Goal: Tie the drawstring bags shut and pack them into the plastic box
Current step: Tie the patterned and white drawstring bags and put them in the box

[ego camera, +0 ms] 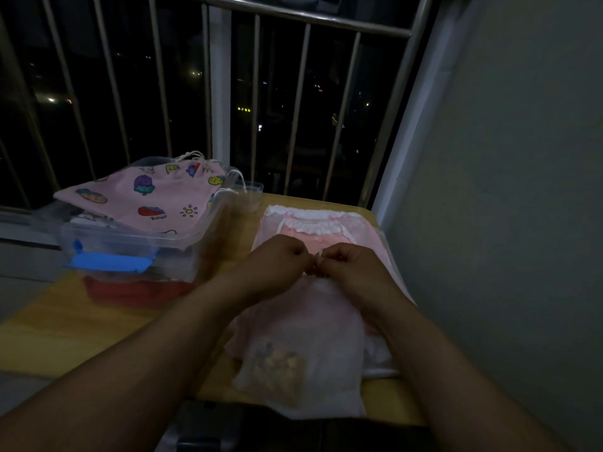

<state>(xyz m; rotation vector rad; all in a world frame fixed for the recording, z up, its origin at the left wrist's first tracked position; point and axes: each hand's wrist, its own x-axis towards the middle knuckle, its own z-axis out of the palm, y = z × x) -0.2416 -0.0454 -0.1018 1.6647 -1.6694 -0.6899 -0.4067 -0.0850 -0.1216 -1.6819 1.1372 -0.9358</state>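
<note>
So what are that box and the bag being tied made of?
The box looks like clear, glossy plastic: you see through its walls. The bag being tied seems sheer, matte white fabric, perhaps organza; small items show faintly inside. Its drawstring looks like thin ribbon.

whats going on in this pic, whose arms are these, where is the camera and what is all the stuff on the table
There is no machine here. A person wears a camera on the head, so this single picture looks down along their own two arms. The left hand and the right hand both pinch a thin drawstring at the mouth of a sheer white bag, which lies on a wooden table. Beyond it lie pink frilled bags. On the left stands a clear plastic box, with a pink printed bag lying on top of what is inside. Behind the table is a metal railing, with night outside.
</note>
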